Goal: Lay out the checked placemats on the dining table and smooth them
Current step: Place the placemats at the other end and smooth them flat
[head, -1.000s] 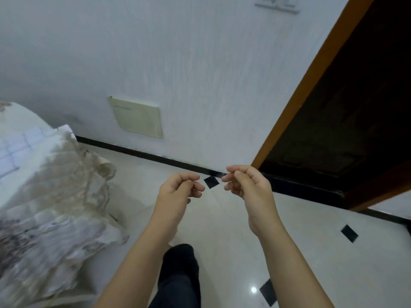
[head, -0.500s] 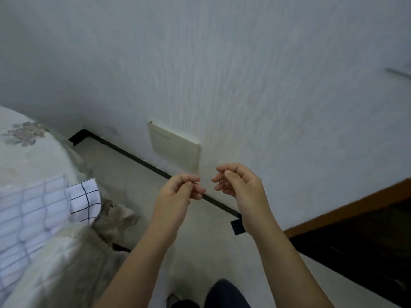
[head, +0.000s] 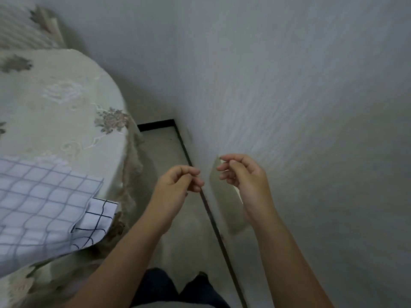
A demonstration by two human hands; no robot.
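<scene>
A white placemat with a blue check point(head: 40, 203) lies on the dining table point(head: 62, 103) at the left, its near corner folded over and hanging past the table's edge. The table wears a cream embroidered cloth. My left hand point(head: 178, 185) and my right hand point(head: 244, 174) hover in front of me over the floor, to the right of the table. Both have loosely curled fingers, thumb against fingertips, and I see nothing in either. Neither hand touches the placemat.
A white textured wall point(head: 289, 85) fills the right and back, with a dark skirting line point(head: 213, 218) along the pale floor point(head: 169, 147). A cream wall plate point(head: 224, 196) sits low behind my right hand. My legs in dark trousers point(head: 178, 287) show at the bottom.
My view has swung left: the dark doorway has left the frame and the table with the checked placemat has come further in. My hands have kept their curled pose, slightly further apart.
</scene>
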